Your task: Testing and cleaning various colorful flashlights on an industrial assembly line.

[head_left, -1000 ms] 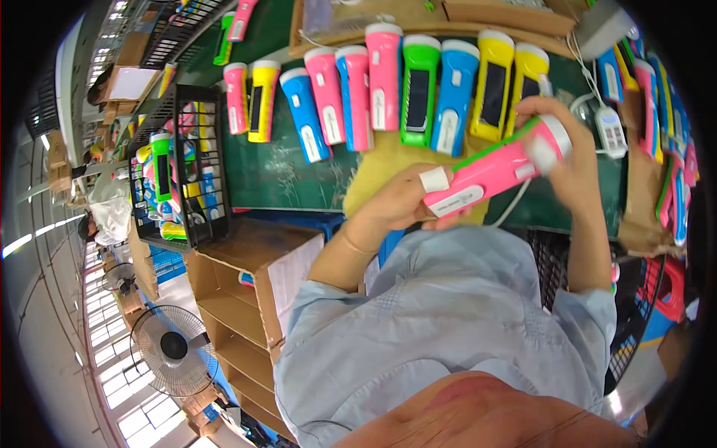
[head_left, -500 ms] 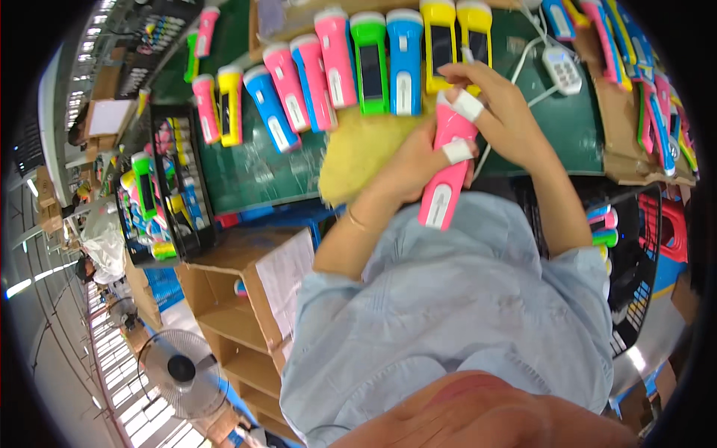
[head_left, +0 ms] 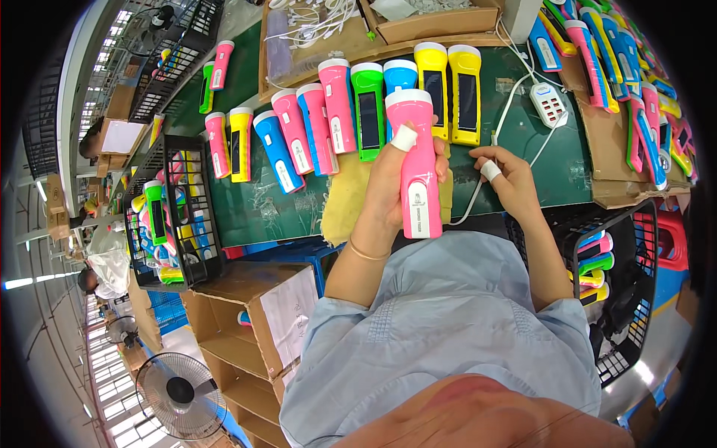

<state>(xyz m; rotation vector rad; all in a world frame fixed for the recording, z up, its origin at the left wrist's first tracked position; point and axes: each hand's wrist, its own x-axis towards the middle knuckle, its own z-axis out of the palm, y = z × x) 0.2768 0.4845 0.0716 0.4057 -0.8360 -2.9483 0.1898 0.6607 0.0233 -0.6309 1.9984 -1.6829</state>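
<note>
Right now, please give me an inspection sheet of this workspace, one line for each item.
Surface: green work table, a yellow cloth near its front edge.
Job's things: pink plastic flashlight, upright in the left hand.
Clutter: row of coloured flashlights lying side by side; cardboard trays; black wire baskets.
Grippers: left hand wrapped around the flashlight, thumb taped; right hand on the white cable, finger taped.
Cables: thin white cable; white power strip.
Surroundings: open cardboard boxes; floor fan.
</note>
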